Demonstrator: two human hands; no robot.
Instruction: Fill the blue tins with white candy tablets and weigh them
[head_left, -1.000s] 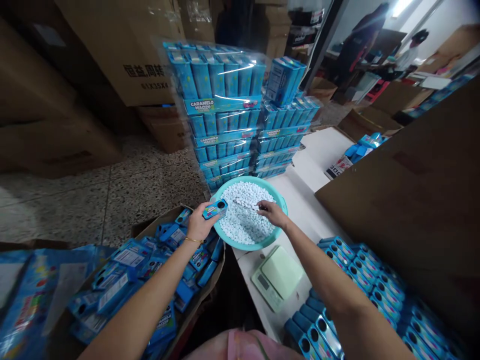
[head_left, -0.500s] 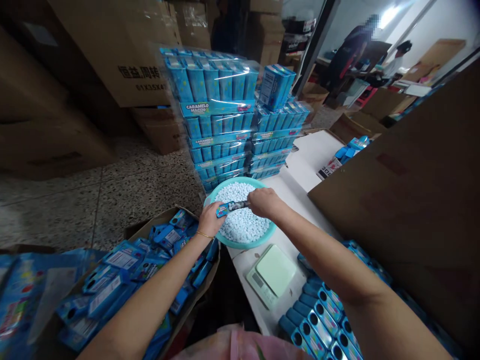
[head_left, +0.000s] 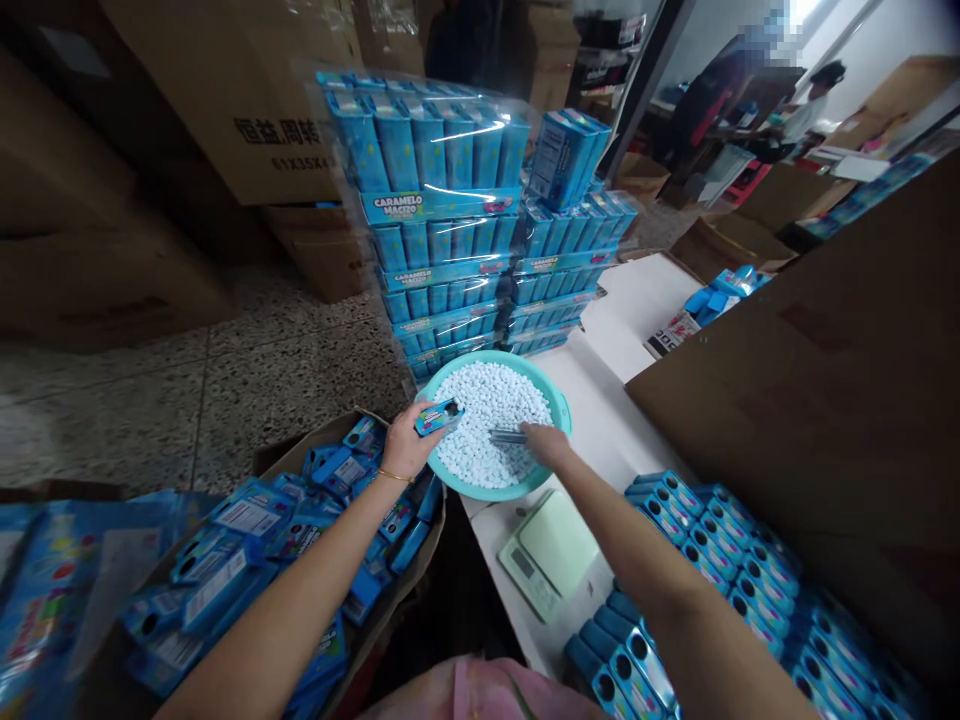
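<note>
My left hand point(head_left: 406, 447) is shut on a small blue candy dispenser box point(head_left: 439, 417) above the left rim of a turquoise plastic basin point(head_left: 551, 468). The basin is heaped with small white candies point(head_left: 487, 405). My right hand point(head_left: 547, 445) pinches a slim grey tube point(head_left: 510, 437) low over the candies, near the basin's right side. The tube's far end points towards the left hand, well apart from the box. Part of the tube is hidden by my fingers.
A pale green digital scale point(head_left: 547, 550) sits on the white table point(head_left: 607, 440). Shrink-wrapped Caramelo Macizo boxes point(head_left: 427, 210) stand behind the basin. Blue dispensers fill a cardboard box point(head_left: 300, 530) at left and lie in rows point(head_left: 712, 550) at right. A co-worker point(head_left: 814, 110) stands far off.
The tube and blue box, together between my hands half a second ago, are now apart. My right hand has moved right and down towards the candies.
</note>
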